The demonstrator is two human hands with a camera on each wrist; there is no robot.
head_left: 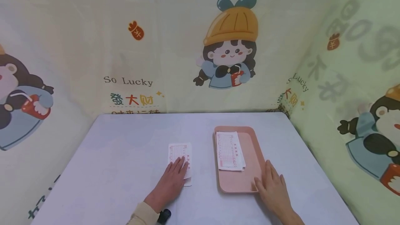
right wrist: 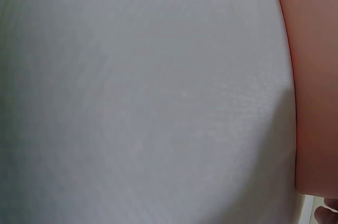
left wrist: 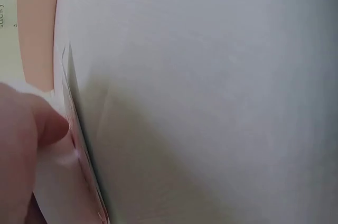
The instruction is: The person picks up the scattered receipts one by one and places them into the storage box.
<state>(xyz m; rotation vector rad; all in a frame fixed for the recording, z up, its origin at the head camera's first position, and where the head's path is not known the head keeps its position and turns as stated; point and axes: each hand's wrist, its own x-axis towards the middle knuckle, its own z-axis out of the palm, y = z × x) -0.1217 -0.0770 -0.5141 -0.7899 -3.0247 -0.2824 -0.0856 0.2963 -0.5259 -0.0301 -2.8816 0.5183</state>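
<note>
My left hand lies flat with fingers extended on a small stack of printed paper slips left of the tray. In the left wrist view, the thumb is by the edge of the slips, whose sheets fan apart slightly. At the near right corner of a pink tray, my right hand rests with fairly straight fingers along the rim, its thumb over the corner. More red-printed slips lie slightly fanned inside the tray's left half. Only fingertips of that hand show in the right wrist view.
A white table carries everything, with its far edge against a cartoon-printed backdrop. Similar printed sheets stand on both sides. A small black object sits by my left wrist.
</note>
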